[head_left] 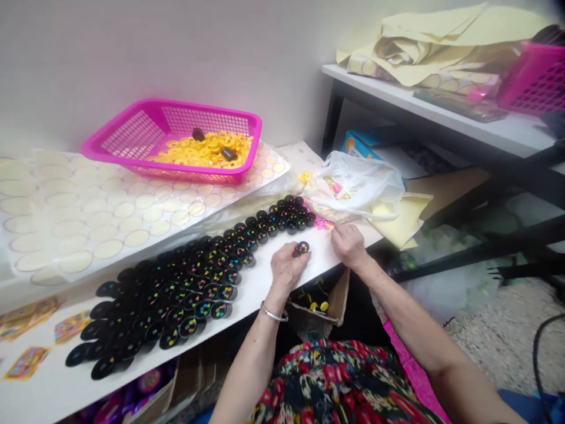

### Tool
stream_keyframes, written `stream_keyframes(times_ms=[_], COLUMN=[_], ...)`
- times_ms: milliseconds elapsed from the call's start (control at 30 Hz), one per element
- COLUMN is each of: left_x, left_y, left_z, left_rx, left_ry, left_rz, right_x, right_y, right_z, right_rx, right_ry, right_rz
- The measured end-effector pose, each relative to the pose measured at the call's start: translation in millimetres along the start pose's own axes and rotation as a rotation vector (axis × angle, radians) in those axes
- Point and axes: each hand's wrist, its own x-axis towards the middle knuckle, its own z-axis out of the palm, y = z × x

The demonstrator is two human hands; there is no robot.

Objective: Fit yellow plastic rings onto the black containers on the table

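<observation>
My left hand [288,266] rests on the white table [260,291] and pinches a small black round cap with a colourful dotted sticker [302,248]. My right hand [348,242] lies just to its right, fingers curled down onto a pink sticker sheet [321,221] at the table edge; what it pinches is hidden. A long band of several black caps with dotted stickers [194,288] runs diagonally across the table from near left to far right.
A pink basket [132,136] with yellow rings stands at the back on sheets of round cream stickers [88,218]. A white plastic bag [366,182] lies right of the caps. A cardboard box [338,300] sits under the edge. A shelf [441,112] holds yellow paper.
</observation>
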Motion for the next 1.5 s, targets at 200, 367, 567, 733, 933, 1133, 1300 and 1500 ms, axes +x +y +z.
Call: stream_keyframes(times_ms=[200, 367, 567, 733, 933, 1133, 1300, 1500], left_x=[-2.4, -3.8, -3.7, -3.4, -4.1, -3.9, -2.8, -2.1], left_y=[-1.1, -2.6, -3.6, -2.5, -5.1, -5.7, -8.8, -4.4], left_z=[-0.1, 0.6, 2.2, 2.2, 3.1, 4.5, 3.1, -1.3], left_rx=[-0.019, -0.020, -0.037, -0.005, -0.013, -0.005, -0.070, -0.524], left_ry=[0.010, 0.003, 0.001, -0.019, -0.029, -0.044, -0.023, 0.110], left_rz=[0.037, 0.026, 0.023, 0.015, 0.024, -0.008, 0.000, -0.255], right_x=[-25.0, -13.1, -1.0, 3.3, 12.0, 17.5, 21.4, 21.2], right_y=[-21.1, -28.0, -40.1, -48.1, -61.1, -63.1, -65.5, -72.2], right_z=[-7.0, -16.3, -14.9, -15.2, -19.9, -23.3, -26.4, -18.4], right_rx=[0.111, 0.226, 0.184, 0.599, 0.702, 0.609, 0.612, 0.863], right_ry=[-0.055, -0.141, -0.295, -0.120, -0.108, -0.225, -0.278, -0.204], right_rz=[-0.021, 0.296, 0.402, 0.342, 0.163, 0.130, 0.131, 0.270])
